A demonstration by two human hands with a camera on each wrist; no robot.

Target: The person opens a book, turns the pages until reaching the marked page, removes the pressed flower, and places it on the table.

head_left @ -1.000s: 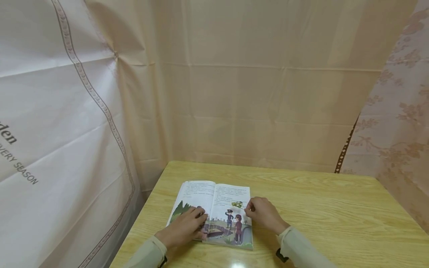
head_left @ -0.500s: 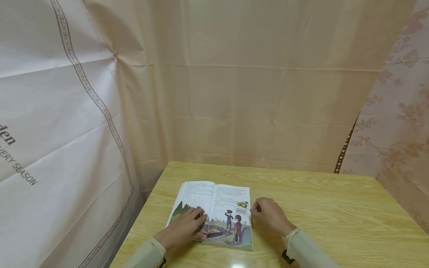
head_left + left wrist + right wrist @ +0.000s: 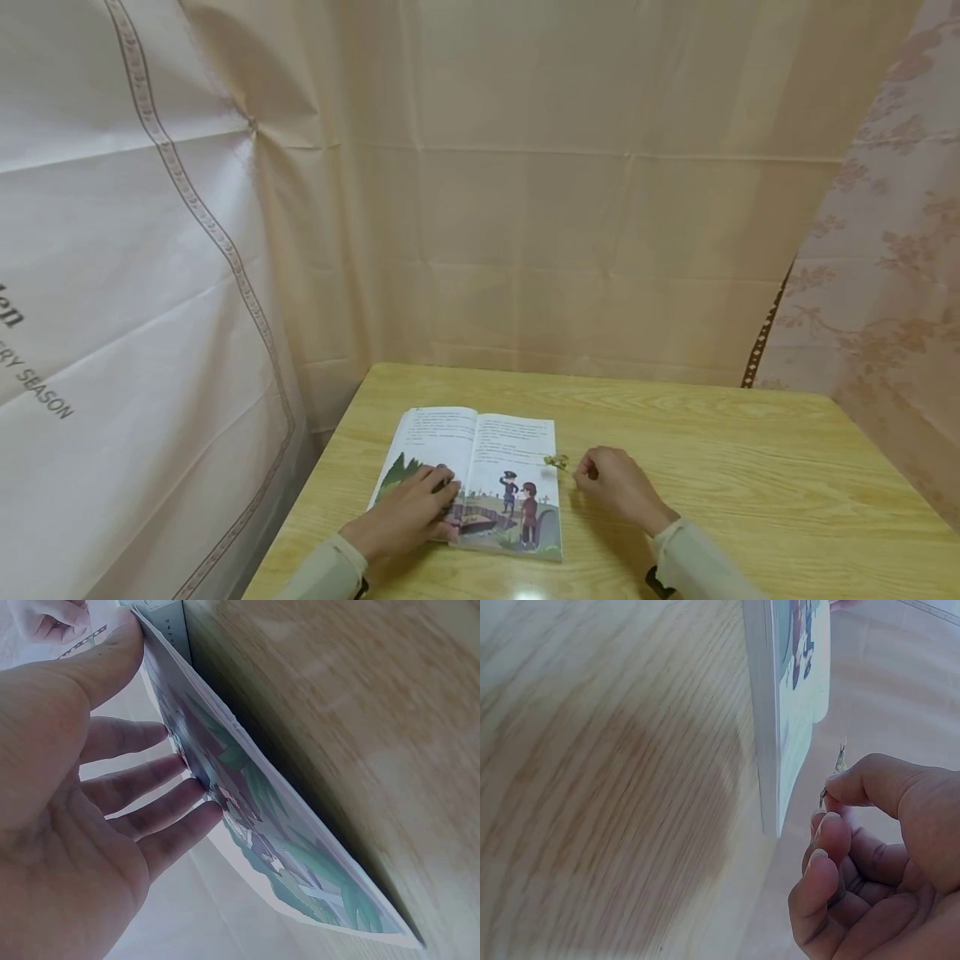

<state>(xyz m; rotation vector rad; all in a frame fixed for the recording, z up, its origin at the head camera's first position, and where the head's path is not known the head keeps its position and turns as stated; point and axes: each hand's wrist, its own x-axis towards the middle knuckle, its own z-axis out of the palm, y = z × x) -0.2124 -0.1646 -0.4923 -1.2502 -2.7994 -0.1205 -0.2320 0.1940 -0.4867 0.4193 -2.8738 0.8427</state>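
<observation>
Pressing glossy open book (image 3: 480,479), pinching thin sprig (image 3: 557,461)

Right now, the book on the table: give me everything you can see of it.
The picture book lies open and flat on the wooden table, near its left edge. Thin, glossy paper pages: text up top, a colour illustration with two figures below. The left hand presses flat on the left page. The right hand, off the right edge, pinches a small sprig.

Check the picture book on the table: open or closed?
Open: the book lies spread flat, both pages showing, the left hand pressing its left page.
</observation>
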